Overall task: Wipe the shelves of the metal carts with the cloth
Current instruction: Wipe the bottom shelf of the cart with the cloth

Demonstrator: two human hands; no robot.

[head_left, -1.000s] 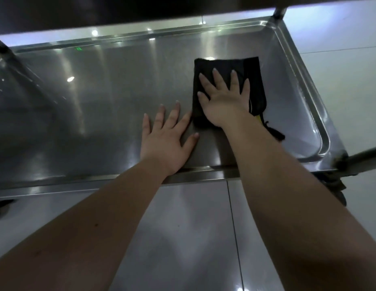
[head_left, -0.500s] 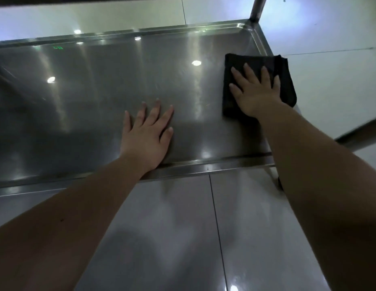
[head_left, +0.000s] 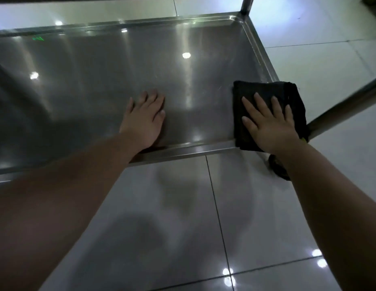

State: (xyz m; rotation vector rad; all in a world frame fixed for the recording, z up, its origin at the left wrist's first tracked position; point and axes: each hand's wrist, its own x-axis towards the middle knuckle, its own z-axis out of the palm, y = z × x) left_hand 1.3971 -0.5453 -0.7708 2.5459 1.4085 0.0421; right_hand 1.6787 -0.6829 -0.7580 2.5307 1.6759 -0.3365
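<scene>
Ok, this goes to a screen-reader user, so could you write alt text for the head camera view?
A person's right hand presses a folded black cloth flat on the near right corner of a steel cart shelf. The left hand rests on the bare shelf to its left.

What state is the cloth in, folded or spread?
Folded: the black cloth is a compact rectangle with layered edges under the right hand.

— Where did the camera look from?
— From the head, above and behind the left hand [head_left: 144, 120] and right hand [head_left: 269, 124], close.
— Facing?
— Forward and down, the shelf [head_left: 119, 70] under and beyond both hands.
</scene>
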